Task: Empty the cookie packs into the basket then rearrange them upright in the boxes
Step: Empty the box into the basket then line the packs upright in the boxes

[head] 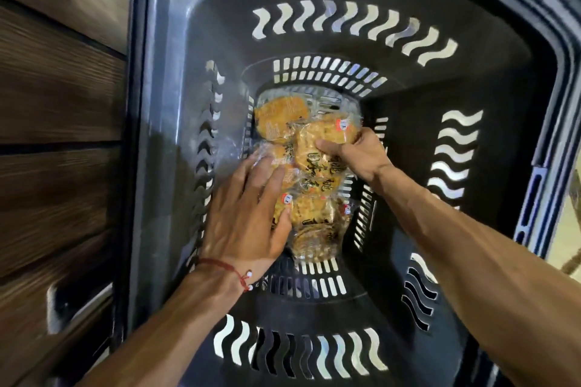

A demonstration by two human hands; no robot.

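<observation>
Several clear-wrapped cookie packs (314,166) with golden cookies and black lettering lie piled on the floor of a deep dark grey basket (195,41). My left hand (248,217) lies over the pile's left side, fingers spread and nearly straight on the wrappers. My right hand (355,148) reaches in from the right, its thumb and curled fingers pinching the top pack near its upper right corner. One pack (279,116) lies apart at the far left of the pile.
The basket's walls have wavy slots and its floor has straight slots (314,283). Dark wooden panelling (56,135) runs along the left of the basket. A strip of pale floor (572,223) shows at the right edge. No boxes are in view.
</observation>
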